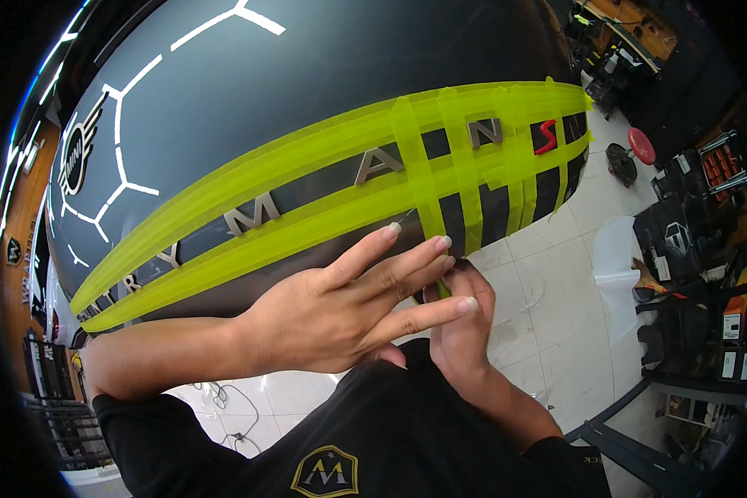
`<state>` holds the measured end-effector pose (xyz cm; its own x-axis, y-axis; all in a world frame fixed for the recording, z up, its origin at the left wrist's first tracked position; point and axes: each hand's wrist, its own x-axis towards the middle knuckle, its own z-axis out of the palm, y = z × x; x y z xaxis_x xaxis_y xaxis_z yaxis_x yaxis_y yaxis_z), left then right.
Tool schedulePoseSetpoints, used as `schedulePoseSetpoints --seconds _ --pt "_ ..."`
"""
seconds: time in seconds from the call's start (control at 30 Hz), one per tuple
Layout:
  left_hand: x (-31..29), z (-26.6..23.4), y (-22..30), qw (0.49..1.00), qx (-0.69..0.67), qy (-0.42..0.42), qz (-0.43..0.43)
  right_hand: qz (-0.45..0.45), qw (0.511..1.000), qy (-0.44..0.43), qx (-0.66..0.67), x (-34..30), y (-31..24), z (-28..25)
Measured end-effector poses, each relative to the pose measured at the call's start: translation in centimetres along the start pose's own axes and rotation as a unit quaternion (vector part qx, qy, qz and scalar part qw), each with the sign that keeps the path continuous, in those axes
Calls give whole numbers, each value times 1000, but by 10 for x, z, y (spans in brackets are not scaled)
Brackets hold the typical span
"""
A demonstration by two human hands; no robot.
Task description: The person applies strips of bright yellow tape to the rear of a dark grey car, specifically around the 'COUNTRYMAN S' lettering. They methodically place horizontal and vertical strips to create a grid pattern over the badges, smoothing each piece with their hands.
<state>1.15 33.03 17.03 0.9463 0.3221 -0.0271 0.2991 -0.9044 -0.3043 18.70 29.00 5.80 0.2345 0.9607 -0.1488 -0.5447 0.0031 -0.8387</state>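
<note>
My left hand (340,307) reaches across from the left in front of a dark grey car panel (332,75). Its fingers are stretched out and partly spread, tips near the panel's lower edge. Just right of it, my right hand (465,324) has its fingers curled together around the lower end of a yellow-green masking tape strip (419,187); the fingertips are partly hidden by the left hand. Long tape bands run above and below a row of raised silver letters (379,164). Several more vertical strips cross near a red letter (546,137) at the right.
A round winged emblem (78,152) sits on the panel at the left. Pale floor tiles (548,274) lie below. At the right stand a red-topped stool (641,146), black tool cases (676,232) and a translucent sheet (618,274). A cable (245,433) lies on the floor.
</note>
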Motion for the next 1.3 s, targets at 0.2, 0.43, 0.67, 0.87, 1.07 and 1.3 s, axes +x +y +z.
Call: schedulePoseSetpoints --seconds 0.2,0.43,0.67,0.87,1.07,1.3 --pt "0 1 5 994 108 -6 8 44 999 -9 7 15 42 -34" --pt "-22 -7 42 978 -204 28 -40 98 986 -132 30 -11 3 -50" --pt "-7 65 97 693 -598 148 -375 69 967 -212 -127 -37 -6 -67" --pt "16 103 107 750 -506 248 -346 3 932 -223 -286 -38 4 -71" --pt "15 114 112 751 -470 317 -338 -1 926 -221 -306 -38 6 -69" --pt "12 106 108 715 -512 305 -365 -2 906 -246 -345 -39 -3 -66"
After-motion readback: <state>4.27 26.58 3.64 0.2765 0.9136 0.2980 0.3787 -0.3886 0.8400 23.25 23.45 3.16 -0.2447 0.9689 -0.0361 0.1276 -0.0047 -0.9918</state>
